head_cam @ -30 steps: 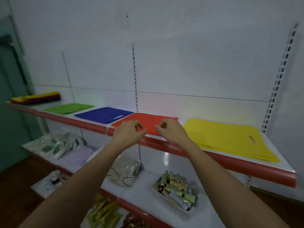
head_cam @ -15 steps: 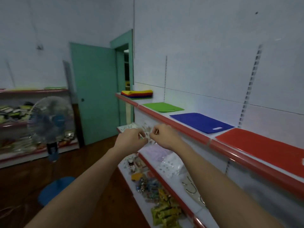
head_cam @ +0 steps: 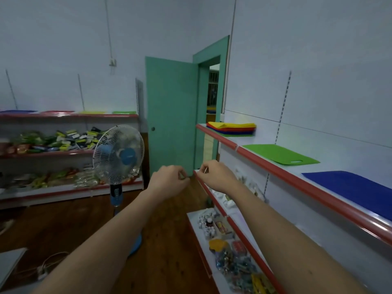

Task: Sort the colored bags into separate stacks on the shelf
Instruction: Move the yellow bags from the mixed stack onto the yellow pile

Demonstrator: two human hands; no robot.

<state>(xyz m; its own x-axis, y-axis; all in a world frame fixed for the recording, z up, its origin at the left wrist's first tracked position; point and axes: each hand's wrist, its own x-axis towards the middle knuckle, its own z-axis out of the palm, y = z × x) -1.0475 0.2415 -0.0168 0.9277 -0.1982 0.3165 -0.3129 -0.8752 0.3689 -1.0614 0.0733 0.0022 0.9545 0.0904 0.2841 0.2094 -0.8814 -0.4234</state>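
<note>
A mixed stack of colored bags [head_cam: 233,128], yellow on top with red, blue and green beneath, lies at the far end of the red-edged top shelf [head_cam: 297,179] on my right. Nearer along that shelf lie a flat green bag [head_cam: 280,153] and then a flat blue bag [head_cam: 352,187]. My left hand [head_cam: 168,180] and my right hand [head_cam: 216,176] hang in mid-air in front of me, left of the shelf and short of the mixed stack. Both have loosely curled fingers and hold nothing.
A standing fan [head_cam: 118,153] is on the wooden floor to my left. A green door [head_cam: 169,115] stands open ahead. Lower shelves [head_cam: 222,211] on the right carry small goods. Another shelving unit [head_cam: 63,153] along the left wall holds packets and more colored bags.
My view has swung left from the red and yellow bags toward the far end of the shelf. Both hands left the shelf edge and now float empty in front of me.
</note>
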